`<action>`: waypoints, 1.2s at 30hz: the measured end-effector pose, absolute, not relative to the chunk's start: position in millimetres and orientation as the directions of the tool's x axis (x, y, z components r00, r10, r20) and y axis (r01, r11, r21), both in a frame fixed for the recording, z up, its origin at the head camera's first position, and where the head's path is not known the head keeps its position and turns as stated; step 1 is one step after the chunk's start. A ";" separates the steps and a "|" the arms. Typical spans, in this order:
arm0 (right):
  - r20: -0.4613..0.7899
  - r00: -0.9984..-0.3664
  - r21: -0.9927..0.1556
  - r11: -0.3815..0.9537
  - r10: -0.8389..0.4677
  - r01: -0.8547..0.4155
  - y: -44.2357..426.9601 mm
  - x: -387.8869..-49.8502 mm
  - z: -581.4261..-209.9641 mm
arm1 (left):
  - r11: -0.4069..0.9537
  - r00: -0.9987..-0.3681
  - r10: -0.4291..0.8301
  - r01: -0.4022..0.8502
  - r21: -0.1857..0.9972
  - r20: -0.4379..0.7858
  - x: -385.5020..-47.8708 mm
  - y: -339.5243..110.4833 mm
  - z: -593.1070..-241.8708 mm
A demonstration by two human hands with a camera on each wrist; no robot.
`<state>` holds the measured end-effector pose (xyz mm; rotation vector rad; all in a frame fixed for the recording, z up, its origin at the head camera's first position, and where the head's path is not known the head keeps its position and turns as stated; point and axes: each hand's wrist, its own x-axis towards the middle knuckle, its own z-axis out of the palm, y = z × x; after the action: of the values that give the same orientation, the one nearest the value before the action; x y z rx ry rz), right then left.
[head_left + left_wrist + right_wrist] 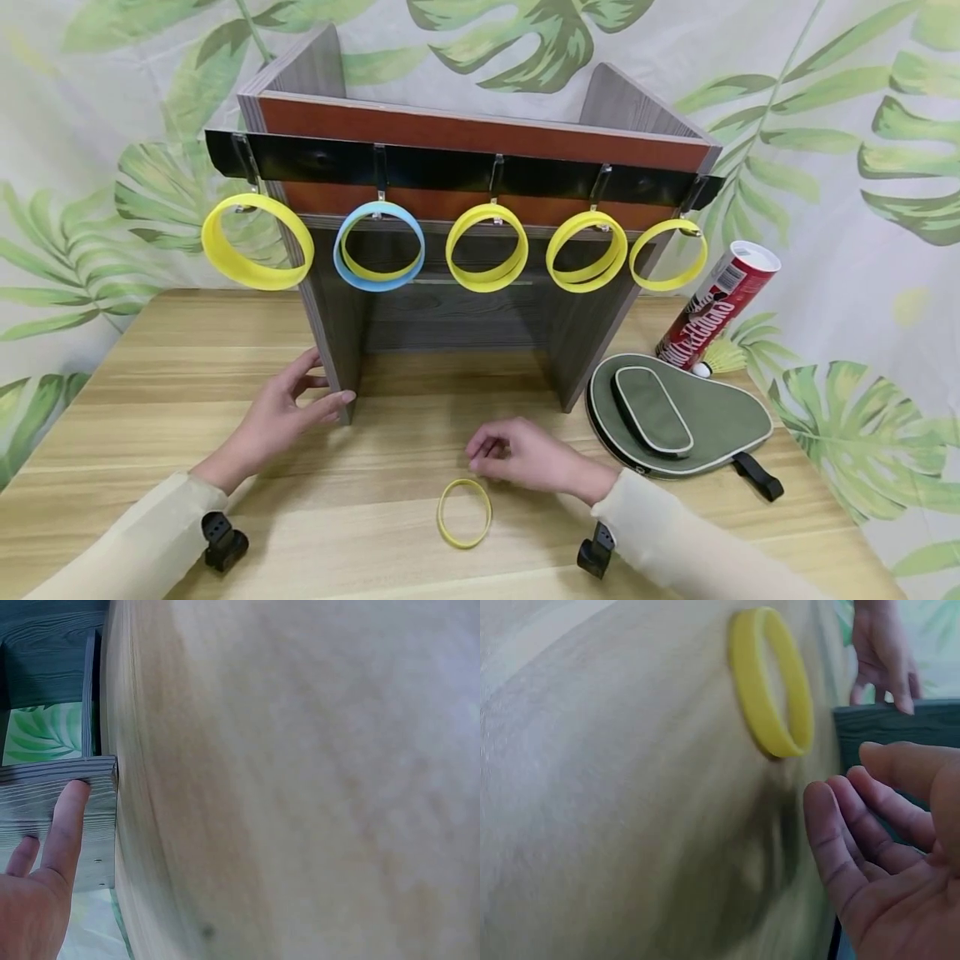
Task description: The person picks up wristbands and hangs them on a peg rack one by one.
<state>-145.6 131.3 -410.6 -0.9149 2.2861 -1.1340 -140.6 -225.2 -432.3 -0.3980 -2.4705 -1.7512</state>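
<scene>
My left hand (279, 421) rests against the left side panel of a grey wooden shelf (341, 333), its thumb on the front edge and its fingers by the outer face. In the left wrist view an extended finger (66, 832) touches that panel (94, 832). Beside a yellow silicone wristband (440, 510) lying on the table, my right hand (528, 457) hovers with loosely curled fingers and holds nothing. The right wrist view shows the wristband (751, 690) apart from the fingertips (820, 799). Yellow wristbands (217, 254) and a blue wristband (342, 265) hang from hooks along a black strip (322, 160).
On the right lie a green paddle case (720, 417) and a yellow shuttlecock (726, 357). A red tube with a white lid (712, 308) stands tilted behind them. Leaf-patterned cloth (825, 275) hangs behind the wooden table (150, 358).
</scene>
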 end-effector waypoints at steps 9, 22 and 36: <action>-0.110 -0.630 -0.739 0.487 -0.769 -0.465 115.0 -140.8 -421.6 | 0.317 -0.967 0.162 0.239 0.918 0.195 -139.4 -224.8 -430.1; -0.127 -0.661 -0.683 0.548 -0.740 -0.482 117.9 -138.2 -416.8 | 0.302 -0.967 0.163 0.238 0.923 0.196 -142.1 -224.0 -430.9; -0.352 -0.590 -0.891 0.454 -0.727 -0.027 151.9 -143.8 -410.5 | 0.277 -0.966 0.161 0.240 0.930 0.201 -140.5 -224.4 -430.7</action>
<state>-143.8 151.9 -410.5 -0.6303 1.9495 -1.1765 -140.5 -224.4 -430.7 -0.3863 -2.4561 -1.8080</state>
